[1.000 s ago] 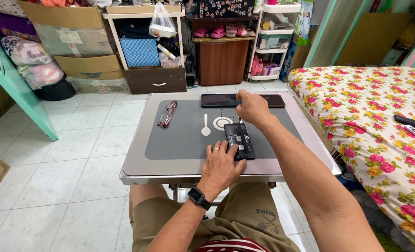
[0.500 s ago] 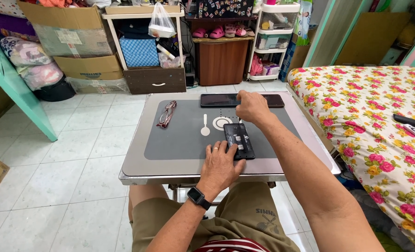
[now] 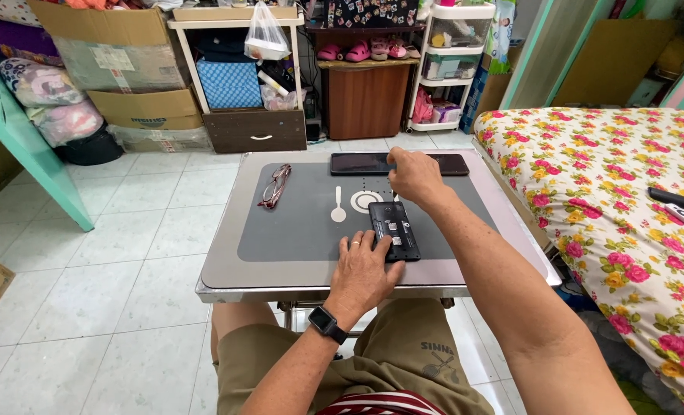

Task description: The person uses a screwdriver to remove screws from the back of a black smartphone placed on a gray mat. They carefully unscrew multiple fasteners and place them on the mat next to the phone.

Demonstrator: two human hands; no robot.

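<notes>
Head view | left hand [image 3: 363,270] flat, fingers spread, unchanged on opened phone [image 3: 394,230] | right hand [image 3: 413,175] curled over dark tablet [image 3: 357,164], no shift since earlier | hold steady

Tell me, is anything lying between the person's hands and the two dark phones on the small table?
Nothing visible does. The left hand already rests with its fingers on the opened phone. The right hand lies on the long dark phone at the table's far edge. The glasses lie off to the left.

Left hand [image 3: 365,269] flat, palm down, fingers spread, watch on wrist. Right hand [image 3: 411,175] extended forward, fingers curled downward.
</notes>
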